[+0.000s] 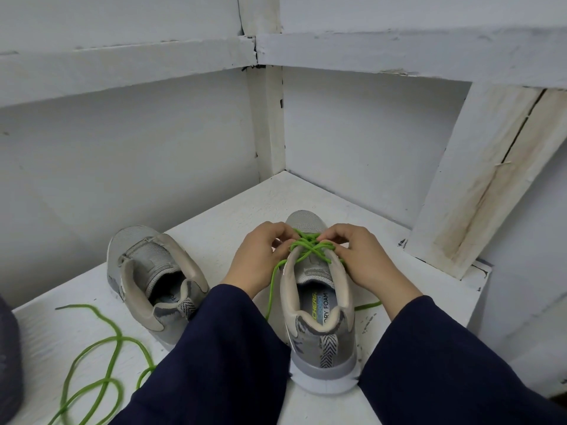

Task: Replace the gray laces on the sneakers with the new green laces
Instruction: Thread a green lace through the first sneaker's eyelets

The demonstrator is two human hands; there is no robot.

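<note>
A grey sneaker [319, 326] stands heel toward me on the white shelf surface [233, 210]. A green lace [310, 248] crisscrosses its eyelets, with loose ends trailing down both sides. My left hand [260, 259] pinches the lace at the shoe's left eyelet row. My right hand [359, 256] pinches it at the right row, fingertips nearly meeting over the tongue. A second grey sneaker [153, 277] stands to the left with no lace in it. Another green lace [101, 360] lies loose in loops at the front left.
White walls close the corner behind the shoes. A white wooden plank [478, 179] leans at the right. A dark grey object [9, 357] sits at the far left edge. Dark blue sleeves cover both forearms.
</note>
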